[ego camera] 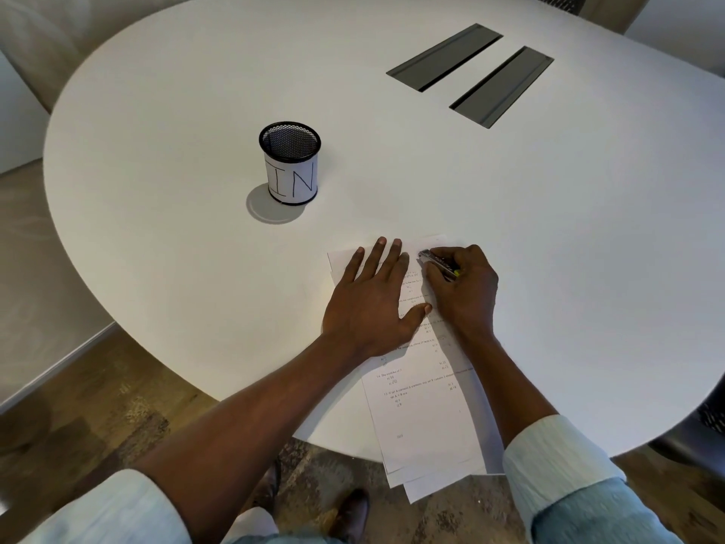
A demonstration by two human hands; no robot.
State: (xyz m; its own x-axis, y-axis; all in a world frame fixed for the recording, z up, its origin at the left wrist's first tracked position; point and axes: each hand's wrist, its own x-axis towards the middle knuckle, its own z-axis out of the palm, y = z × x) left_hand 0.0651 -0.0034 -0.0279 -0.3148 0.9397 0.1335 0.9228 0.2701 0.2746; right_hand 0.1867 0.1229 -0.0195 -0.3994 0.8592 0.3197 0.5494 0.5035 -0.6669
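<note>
A small stack of printed white sheets (425, 410) lies on the white table (196, 111), its near end hanging over the table's front edge. My left hand (372, 304) rests flat on the upper part of the stack, fingers spread and straight. My right hand (463, 292) grips a small silver stapler-like tool with a yellow end (437, 263), its head at the sheets' top edge, just right of my left fingertips.
A black mesh pen cup (290, 162) with a paper label reading "IN" stands to the left, farther back. Two dark rectangular cable hatches (445, 56) (502, 86) sit in the table at the far right. A dark chair (702, 426) is at the right edge.
</note>
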